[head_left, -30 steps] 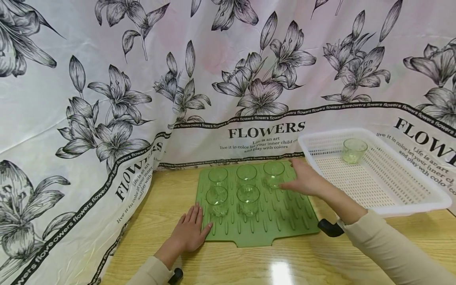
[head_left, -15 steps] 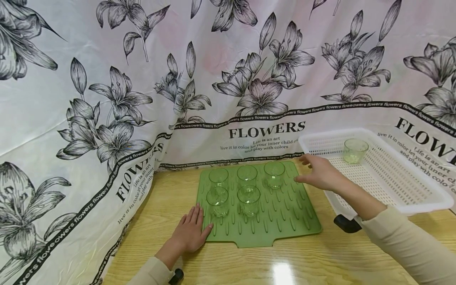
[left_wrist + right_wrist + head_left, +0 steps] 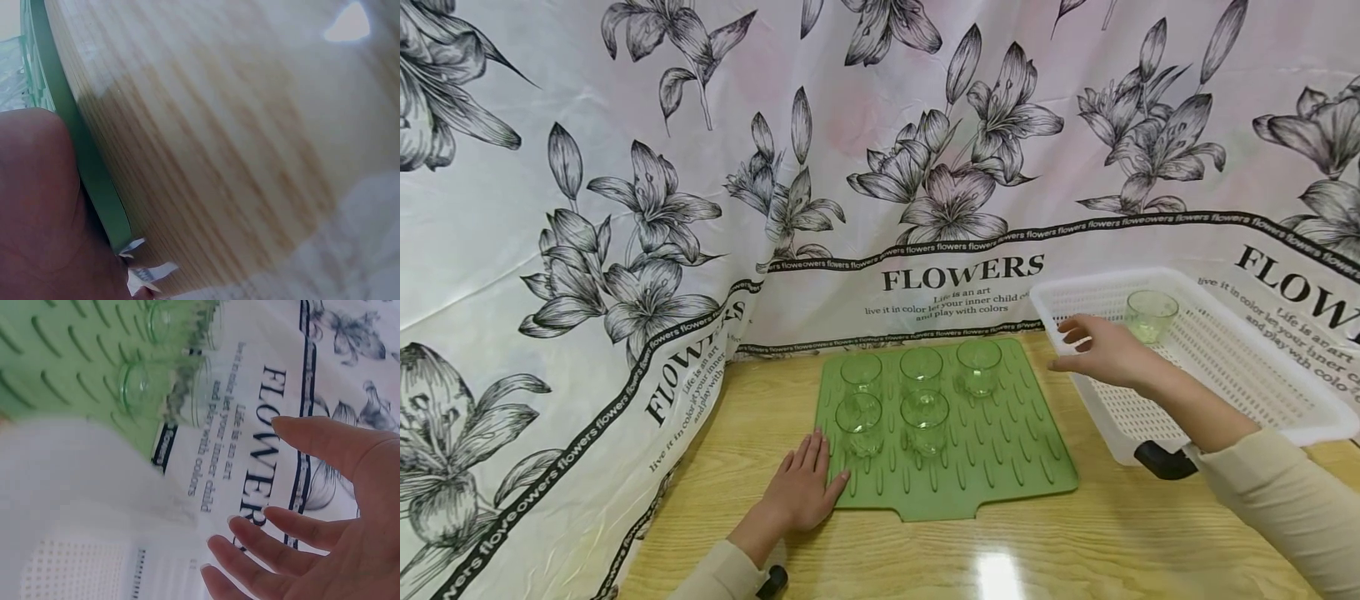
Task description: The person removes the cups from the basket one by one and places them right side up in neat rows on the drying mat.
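My left hand (image 3: 801, 487) lies flat with its fingers over the left edge of a green ridged drying mat (image 3: 1022, 467). In the left wrist view the thumb side rests along the mat's green rim (image 3: 103, 194). Several clear drinking glasses stand upright on the mat, among them a back-right glass (image 3: 978, 367) and a front glass (image 3: 924, 423). Over the left rim of a white basket (image 3: 1120, 454) hovers my right hand (image 3: 1108, 350), fingers loosely bent and holding nothing. Inside the basket, just beyond that hand, stands another glass (image 3: 1152, 317).
A wooden table (image 3: 850, 558) carries the mat and, to its right, the basket. A white flower-print cloth (image 3: 820, 200) hangs close behind both and down the left side.
My right hand has moved from beside the back-right glass on the mat rightward to the basket's rim. My left hand stays in place; the glasses have not moved.
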{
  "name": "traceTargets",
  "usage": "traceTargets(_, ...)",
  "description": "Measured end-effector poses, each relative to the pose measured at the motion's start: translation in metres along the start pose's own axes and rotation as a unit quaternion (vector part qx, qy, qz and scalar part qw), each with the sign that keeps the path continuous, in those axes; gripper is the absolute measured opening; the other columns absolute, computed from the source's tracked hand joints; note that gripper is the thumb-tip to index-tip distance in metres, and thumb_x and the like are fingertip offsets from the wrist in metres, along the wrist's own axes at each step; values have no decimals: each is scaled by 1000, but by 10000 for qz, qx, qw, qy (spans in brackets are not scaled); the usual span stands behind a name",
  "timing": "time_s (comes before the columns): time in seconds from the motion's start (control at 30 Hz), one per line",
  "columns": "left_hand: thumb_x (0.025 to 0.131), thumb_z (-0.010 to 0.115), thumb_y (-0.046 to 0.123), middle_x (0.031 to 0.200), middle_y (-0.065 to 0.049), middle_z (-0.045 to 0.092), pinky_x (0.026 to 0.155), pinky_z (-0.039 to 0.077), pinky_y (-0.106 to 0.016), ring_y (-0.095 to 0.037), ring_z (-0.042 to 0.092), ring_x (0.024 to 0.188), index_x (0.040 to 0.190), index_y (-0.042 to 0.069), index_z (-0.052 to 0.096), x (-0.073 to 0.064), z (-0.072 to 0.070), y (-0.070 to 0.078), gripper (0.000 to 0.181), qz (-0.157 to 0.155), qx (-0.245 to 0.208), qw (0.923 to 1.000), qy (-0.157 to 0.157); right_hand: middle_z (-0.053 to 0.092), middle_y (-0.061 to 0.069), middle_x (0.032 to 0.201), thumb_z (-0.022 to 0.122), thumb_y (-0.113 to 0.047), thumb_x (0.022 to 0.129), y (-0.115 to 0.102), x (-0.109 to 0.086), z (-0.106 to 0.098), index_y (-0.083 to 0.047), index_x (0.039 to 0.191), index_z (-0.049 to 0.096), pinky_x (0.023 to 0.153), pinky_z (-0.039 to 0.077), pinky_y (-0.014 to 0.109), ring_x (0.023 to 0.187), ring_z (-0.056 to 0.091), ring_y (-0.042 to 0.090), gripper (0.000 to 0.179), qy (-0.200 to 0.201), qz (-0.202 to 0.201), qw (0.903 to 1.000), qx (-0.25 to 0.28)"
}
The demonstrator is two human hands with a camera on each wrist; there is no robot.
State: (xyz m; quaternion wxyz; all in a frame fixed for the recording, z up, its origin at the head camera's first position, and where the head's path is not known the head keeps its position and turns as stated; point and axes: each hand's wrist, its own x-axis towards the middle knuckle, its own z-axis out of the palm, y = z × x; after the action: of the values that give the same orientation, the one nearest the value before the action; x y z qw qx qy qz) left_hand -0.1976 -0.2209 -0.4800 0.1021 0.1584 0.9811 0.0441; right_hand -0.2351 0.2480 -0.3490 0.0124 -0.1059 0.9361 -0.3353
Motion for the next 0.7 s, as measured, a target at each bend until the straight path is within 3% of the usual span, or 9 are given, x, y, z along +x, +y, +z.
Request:
traceTargets(0.23,110,29,55,170,-20,9,124,18,-57,-38,12,157,162,-3,20,-2,0,0,78,-54,21,10000,-67,54,39,133,74,-32,95,15,-1,-14,15,141,44,92,54,58,121,55,54,73,-56,18,9999,81)
traceTargets(0.7,110,30,55,170,-21,9,124,16,-58,-39,11,156,162,-3,19,-2,-1,-1,79,-60,-76,9999,-129,54,42,129,65,-31,101,37,-1,-46,18,137,45,86,54,59,114,57,55,64,-42,214,9994,-275)
